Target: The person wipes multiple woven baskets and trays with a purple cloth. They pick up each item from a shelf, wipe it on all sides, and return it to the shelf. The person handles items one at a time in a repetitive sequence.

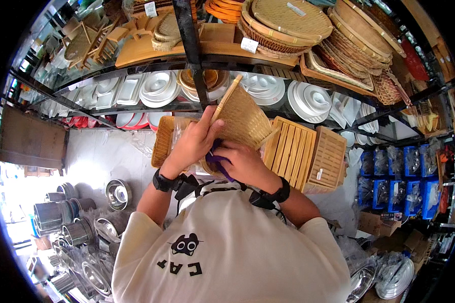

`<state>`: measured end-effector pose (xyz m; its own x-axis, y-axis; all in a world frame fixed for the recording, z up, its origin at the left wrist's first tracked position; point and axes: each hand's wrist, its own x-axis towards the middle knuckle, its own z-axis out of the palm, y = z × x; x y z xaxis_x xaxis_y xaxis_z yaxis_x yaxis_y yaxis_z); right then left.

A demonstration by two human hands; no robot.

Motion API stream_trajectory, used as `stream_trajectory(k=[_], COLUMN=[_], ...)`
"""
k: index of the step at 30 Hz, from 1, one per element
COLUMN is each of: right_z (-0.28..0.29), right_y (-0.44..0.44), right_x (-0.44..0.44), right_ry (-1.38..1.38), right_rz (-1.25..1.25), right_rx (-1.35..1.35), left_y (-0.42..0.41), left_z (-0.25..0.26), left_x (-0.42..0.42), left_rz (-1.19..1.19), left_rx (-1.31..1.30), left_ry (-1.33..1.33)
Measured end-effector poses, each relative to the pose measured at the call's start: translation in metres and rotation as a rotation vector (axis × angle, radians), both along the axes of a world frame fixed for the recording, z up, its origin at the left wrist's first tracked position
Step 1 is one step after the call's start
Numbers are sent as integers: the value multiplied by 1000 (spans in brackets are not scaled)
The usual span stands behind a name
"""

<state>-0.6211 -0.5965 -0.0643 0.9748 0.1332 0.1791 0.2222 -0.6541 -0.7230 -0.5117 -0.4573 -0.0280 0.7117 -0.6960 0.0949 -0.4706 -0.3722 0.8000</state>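
Observation:
My left hand [193, 142] grips the bound rim of a woven bamboo basket [240, 117], with the thumb over its edge. The basket is tilted up on its side in front of my chest. Just below it, my right hand [244, 161] has its fingers curled around a purple cloth [220, 161]. Part of the cloth hangs down between the two hands, and the right fingertips are hidden. Behind the left wrist stands a tan woven basket [163, 142], with clear plastic beside it. To the right of my right hand is a slatted wooden crate [290, 147].
Ahead, a black-framed shelf [191, 41] carries stacked bamboo trays [292, 19] above white plates [159, 89]. A second slatted wooden box [328, 159] adjoins the crate. Steel pots [53, 216] crowd the floor at left. Blue bins [398, 193] stand at right.

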Motion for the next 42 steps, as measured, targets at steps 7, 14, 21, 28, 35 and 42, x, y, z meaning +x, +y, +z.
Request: stream_trajectory(k=[7,14,21,28,35,42], right_z=[5,-3,-1,13,23,13], right_y=[-4,-8,-5,-6,-2,2], right_x=[0,-3,-5,-1,-1,6], right_ry=[-20,-132,-335,-323,-194,-322], right_rz=[159,188,-58,-170,-119,-94], right_rx=[-208,-327,-41,186,367,167], left_y=[-9,-11,1,4,3,-1], left_z=[-11,-4,7,14,1,7], left_x=[-6,-8,4,3,7,5], left_rz=[-84,-224,-443,-365,-421,-286], left_rx=[-82,-68,-268,-375,-506,-451], left_ry=[-151,-122,170,351,513,839])
